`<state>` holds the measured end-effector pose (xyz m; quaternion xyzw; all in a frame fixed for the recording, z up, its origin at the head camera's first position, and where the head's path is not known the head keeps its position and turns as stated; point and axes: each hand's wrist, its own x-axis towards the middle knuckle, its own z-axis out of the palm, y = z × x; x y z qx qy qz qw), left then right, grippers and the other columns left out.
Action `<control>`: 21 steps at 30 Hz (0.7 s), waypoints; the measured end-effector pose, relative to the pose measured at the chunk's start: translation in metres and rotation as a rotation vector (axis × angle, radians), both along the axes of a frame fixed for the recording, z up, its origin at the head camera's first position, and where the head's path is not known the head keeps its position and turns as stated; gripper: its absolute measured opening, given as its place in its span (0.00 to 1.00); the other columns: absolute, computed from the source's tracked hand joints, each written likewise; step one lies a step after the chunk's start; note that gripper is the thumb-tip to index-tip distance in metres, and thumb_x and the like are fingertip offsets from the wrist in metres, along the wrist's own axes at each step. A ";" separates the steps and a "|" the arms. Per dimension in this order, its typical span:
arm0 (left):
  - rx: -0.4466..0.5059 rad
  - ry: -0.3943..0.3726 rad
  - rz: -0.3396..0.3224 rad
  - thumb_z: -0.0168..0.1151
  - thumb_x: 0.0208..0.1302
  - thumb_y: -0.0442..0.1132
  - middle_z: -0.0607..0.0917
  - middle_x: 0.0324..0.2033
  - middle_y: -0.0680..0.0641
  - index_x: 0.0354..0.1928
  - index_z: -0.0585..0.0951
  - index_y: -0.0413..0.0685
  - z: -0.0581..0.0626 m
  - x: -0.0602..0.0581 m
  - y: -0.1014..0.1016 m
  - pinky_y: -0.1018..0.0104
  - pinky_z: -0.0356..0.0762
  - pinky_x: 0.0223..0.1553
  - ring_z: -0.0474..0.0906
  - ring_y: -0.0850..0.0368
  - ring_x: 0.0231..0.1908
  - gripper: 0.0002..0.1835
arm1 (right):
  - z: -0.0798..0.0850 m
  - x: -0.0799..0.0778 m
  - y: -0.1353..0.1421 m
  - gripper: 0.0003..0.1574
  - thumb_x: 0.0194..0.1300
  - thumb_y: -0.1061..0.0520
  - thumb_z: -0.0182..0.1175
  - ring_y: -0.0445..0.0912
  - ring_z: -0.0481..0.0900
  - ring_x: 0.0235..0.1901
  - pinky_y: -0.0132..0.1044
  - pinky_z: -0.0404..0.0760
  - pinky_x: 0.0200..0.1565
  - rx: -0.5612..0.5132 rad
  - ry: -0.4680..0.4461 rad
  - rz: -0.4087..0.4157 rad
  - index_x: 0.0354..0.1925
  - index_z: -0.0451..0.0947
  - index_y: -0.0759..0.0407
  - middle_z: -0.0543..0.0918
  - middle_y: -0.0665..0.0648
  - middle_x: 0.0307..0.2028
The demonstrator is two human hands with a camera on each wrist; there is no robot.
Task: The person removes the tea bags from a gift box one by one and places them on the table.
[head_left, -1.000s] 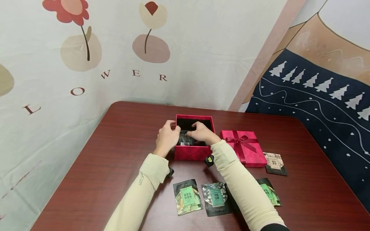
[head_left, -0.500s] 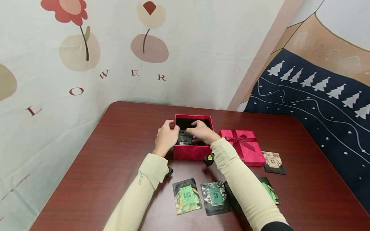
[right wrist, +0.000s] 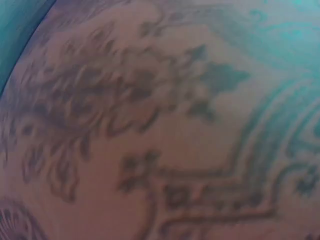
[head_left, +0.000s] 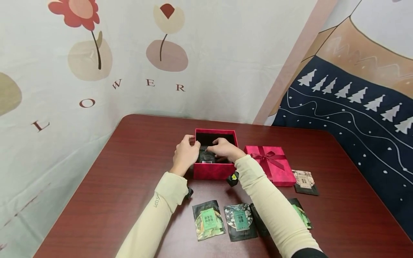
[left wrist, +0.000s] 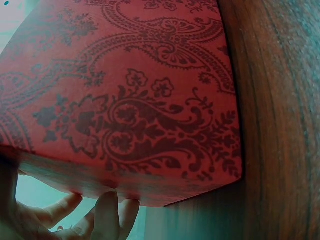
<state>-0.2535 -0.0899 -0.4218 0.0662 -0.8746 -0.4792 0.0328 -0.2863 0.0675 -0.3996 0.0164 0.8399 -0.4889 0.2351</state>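
Note:
A red patterned gift box (head_left: 213,171) with a black inside stands uncovered at the middle of the table. My left hand (head_left: 186,154) grips its left wall, thumb over the rim; in the left wrist view the fingers (left wrist: 106,215) press against the outside of the box (left wrist: 150,90). Inside the box, my right hand (head_left: 226,149) pinches the edge of a dark sachet (head_left: 205,156), whose back shows part of a barcode. Some right fingertips are hidden in the box. The right wrist view holds only the blurred patterned box wall (right wrist: 165,130).
A red lid (head_left: 274,171) with a ribbon bow lies right of the box. Its corner overlaps a pink-and-black sachet (head_left: 305,182). Nearer lie a green sachet (head_left: 209,220), a flower-printed sachet (head_left: 241,222) and another green sachet (head_left: 301,214), partly behind the right sleeve.
The dark sachet has tipped and sunk slightly, so its barcode is now partly behind the box's front rim. Both hands stay almost where they were.

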 end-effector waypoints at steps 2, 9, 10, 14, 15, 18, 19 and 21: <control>-0.001 -0.001 0.001 0.51 0.71 0.51 0.82 0.54 0.51 0.63 0.73 0.55 0.000 0.000 0.000 0.44 0.72 0.52 0.77 0.46 0.54 0.22 | 0.000 0.001 0.000 0.41 0.66 0.52 0.60 0.54 0.76 0.54 0.48 0.83 0.45 0.068 0.035 0.009 0.71 0.59 0.67 0.69 0.64 0.64; -0.001 0.000 0.008 0.51 0.71 0.50 0.82 0.54 0.51 0.63 0.74 0.55 -0.001 -0.001 0.000 0.43 0.71 0.52 0.77 0.46 0.54 0.21 | -0.001 0.000 0.000 0.42 0.66 0.52 0.59 0.56 0.75 0.56 0.50 0.83 0.44 0.106 0.096 -0.035 0.71 0.57 0.68 0.67 0.65 0.66; -0.002 0.001 0.008 0.51 0.71 0.50 0.82 0.54 0.51 0.63 0.74 0.55 -0.001 -0.001 0.000 0.43 0.71 0.52 0.77 0.46 0.54 0.22 | -0.002 0.000 0.000 0.42 0.66 0.52 0.59 0.55 0.74 0.56 0.49 0.83 0.43 0.106 0.100 -0.044 0.71 0.57 0.69 0.67 0.65 0.66; -0.004 0.002 0.003 0.50 0.71 0.50 0.82 0.54 0.51 0.63 0.73 0.55 -0.002 -0.001 0.000 0.43 0.71 0.52 0.77 0.46 0.54 0.22 | -0.002 -0.001 -0.001 0.43 0.66 0.54 0.59 0.56 0.73 0.58 0.47 0.84 0.42 0.094 0.095 -0.037 0.71 0.56 0.70 0.65 0.66 0.67; -0.003 0.001 0.001 0.50 0.71 0.50 0.82 0.54 0.51 0.63 0.73 0.55 -0.002 -0.001 0.000 0.43 0.71 0.52 0.77 0.46 0.54 0.22 | -0.002 -0.001 -0.001 0.43 0.66 0.54 0.59 0.55 0.73 0.59 0.45 0.84 0.43 0.099 0.096 -0.026 0.71 0.56 0.70 0.65 0.66 0.67; 0.003 -0.001 0.001 0.50 0.71 0.51 0.82 0.54 0.52 0.63 0.73 0.55 -0.001 -0.001 0.000 0.44 0.71 0.52 0.77 0.47 0.54 0.22 | -0.002 -0.001 -0.001 0.42 0.67 0.54 0.59 0.57 0.75 0.58 0.45 0.83 0.45 0.079 0.071 0.004 0.71 0.57 0.70 0.66 0.67 0.66; 0.005 -0.003 -0.001 0.50 0.71 0.51 0.82 0.54 0.51 0.63 0.73 0.55 -0.001 -0.001 -0.001 0.44 0.71 0.52 0.77 0.47 0.54 0.22 | -0.002 -0.001 -0.002 0.42 0.67 0.53 0.59 0.57 0.75 0.57 0.45 0.83 0.46 0.075 0.062 0.014 0.71 0.57 0.70 0.67 0.67 0.66; 0.007 -0.009 -0.003 0.50 0.72 0.51 0.81 0.55 0.51 0.64 0.73 0.55 -0.001 -0.001 -0.001 0.44 0.71 0.52 0.77 0.47 0.54 0.22 | -0.001 0.000 -0.002 0.42 0.67 0.53 0.60 0.56 0.75 0.57 0.45 0.82 0.46 0.078 0.049 0.026 0.70 0.57 0.69 0.67 0.66 0.66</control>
